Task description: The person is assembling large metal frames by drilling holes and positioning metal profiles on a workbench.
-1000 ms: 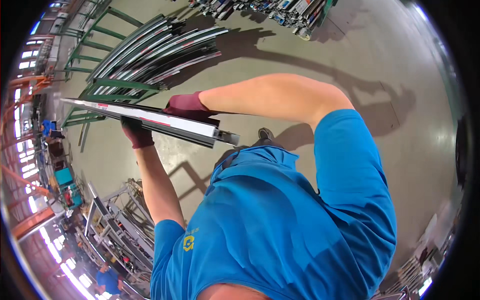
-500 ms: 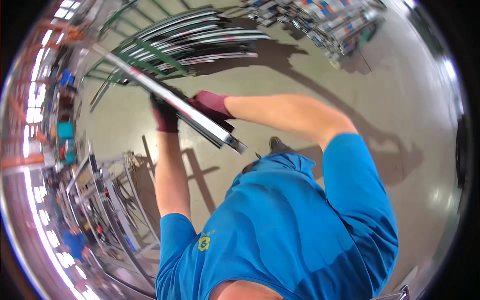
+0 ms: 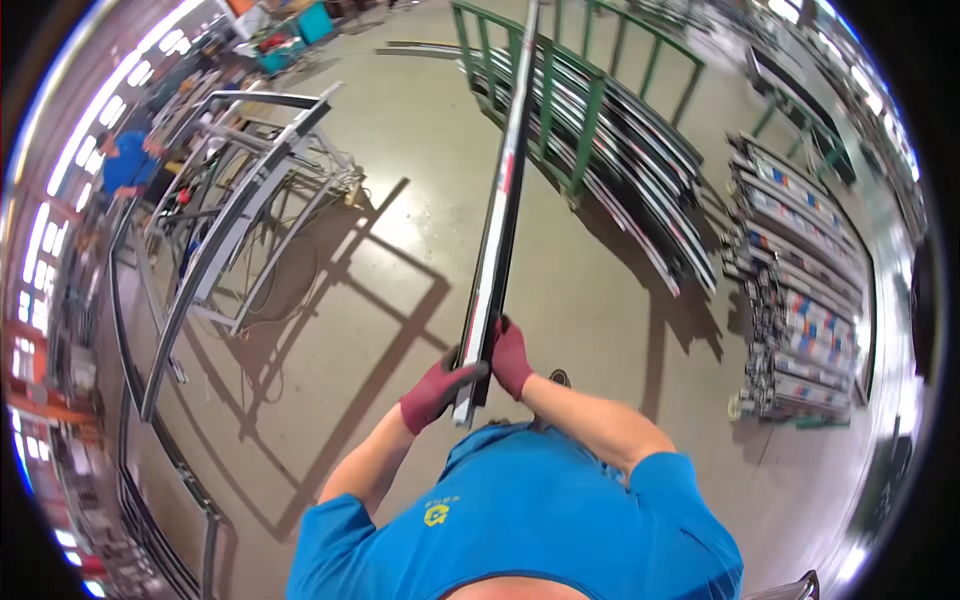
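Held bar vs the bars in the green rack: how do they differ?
Support: the held bar is in the left hand and right hand; the rack bars rest in the green rack.
Direction: the held bar points away from the body; the rack bars slant down to the picture's right.
Grouping: the rack bars lie piled together; the held bar is apart from that pile.
Shared: long, slim, dark-and-white.
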Motion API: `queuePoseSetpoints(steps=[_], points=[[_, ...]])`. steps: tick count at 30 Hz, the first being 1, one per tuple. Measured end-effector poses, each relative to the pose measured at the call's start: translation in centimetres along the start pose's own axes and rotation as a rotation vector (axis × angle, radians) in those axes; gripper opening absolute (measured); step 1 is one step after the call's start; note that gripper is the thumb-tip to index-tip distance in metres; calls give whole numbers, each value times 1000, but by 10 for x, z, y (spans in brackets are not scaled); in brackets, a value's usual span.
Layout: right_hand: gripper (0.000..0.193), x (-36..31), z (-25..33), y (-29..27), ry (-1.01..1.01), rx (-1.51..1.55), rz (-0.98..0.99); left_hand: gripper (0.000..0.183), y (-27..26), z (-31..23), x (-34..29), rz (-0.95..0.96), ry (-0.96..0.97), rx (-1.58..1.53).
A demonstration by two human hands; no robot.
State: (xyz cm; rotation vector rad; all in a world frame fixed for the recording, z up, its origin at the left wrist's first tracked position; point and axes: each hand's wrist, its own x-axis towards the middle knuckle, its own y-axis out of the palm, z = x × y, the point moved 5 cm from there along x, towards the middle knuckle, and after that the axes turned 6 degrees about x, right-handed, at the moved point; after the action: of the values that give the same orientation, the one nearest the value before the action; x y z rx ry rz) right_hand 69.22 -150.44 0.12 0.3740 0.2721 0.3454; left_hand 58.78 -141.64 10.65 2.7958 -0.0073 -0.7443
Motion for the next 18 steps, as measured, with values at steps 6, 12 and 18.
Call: queuePoseSetpoints(steps=[6, 12, 18], points=[[47, 144, -21, 58, 373, 167, -3, 68, -104, 17, -30, -163, -56, 72], [64, 409, 2, 79, 491, 608, 207, 75, -154, 22, -39, -148, -270, 211], [53, 465, -22, 95, 527, 666, 340, 78, -158, 15, -36, -800, -450, 857]])
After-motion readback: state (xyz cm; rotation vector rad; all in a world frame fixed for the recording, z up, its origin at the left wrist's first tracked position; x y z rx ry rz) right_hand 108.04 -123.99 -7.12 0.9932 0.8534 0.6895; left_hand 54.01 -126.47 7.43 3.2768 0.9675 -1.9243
